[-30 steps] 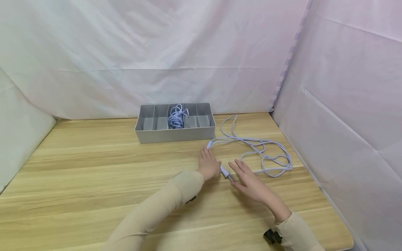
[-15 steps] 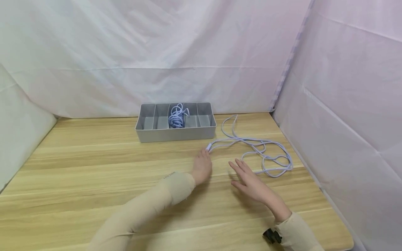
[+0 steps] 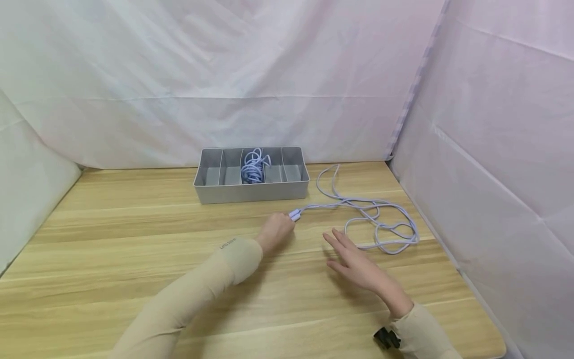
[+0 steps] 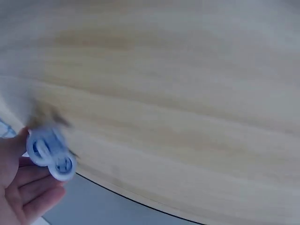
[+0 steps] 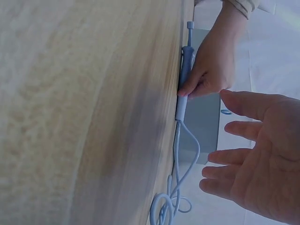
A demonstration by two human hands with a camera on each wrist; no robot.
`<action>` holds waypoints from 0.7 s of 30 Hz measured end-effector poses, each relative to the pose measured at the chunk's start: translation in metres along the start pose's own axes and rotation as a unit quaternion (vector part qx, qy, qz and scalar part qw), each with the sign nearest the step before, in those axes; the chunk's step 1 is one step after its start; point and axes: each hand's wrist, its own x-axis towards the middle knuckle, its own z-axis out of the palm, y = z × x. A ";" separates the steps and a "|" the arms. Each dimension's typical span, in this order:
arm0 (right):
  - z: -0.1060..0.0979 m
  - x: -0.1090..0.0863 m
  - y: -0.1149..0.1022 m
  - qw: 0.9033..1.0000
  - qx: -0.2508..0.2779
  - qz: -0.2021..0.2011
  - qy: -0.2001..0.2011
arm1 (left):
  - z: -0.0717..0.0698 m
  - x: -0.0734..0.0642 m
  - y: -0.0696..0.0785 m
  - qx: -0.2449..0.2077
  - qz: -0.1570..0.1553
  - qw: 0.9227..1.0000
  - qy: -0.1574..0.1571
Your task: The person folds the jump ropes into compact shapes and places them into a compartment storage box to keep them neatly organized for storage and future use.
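Observation:
A pale lilac jump rope lies in loose loops on the right half of the wooden table. My left hand grips its two handles side by side. Their rounded ends show against the fingers in the left wrist view. In the right wrist view, a thin capped stem sticks out beyond the gripped handles, and the cord leaves at the opposite end. My right hand is held with fingers spread and nothing in them, just right of the left hand and in front of the cord loops.
A grey box with several compartments stands at the back of the wooden table. A bundled lilac cord sits in its middle compartment. White cloth hangs behind the table, with more at both sides. Black wrist gear sits below the right cuff.
My left hand has moved left and towards me, drawing the handles along from beside the right hand. The handles' cord ends now lie side by side. The right hand has barely shifted.

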 end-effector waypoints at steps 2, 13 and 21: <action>0.001 0.000 -0.001 1.000 0.002 0.000 -0.001 | 0.000 -0.001 0.000 0.019 0.017 1.000 -0.014; 0.005 -0.001 -0.002 1.000 0.009 -0.001 -0.011 | -0.013 -0.015 0.016 0.217 0.034 0.968 -0.118; 0.005 -0.002 -0.003 1.000 0.015 0.002 -0.017 | -0.013 -0.010 0.012 0.149 0.029 0.979 -0.137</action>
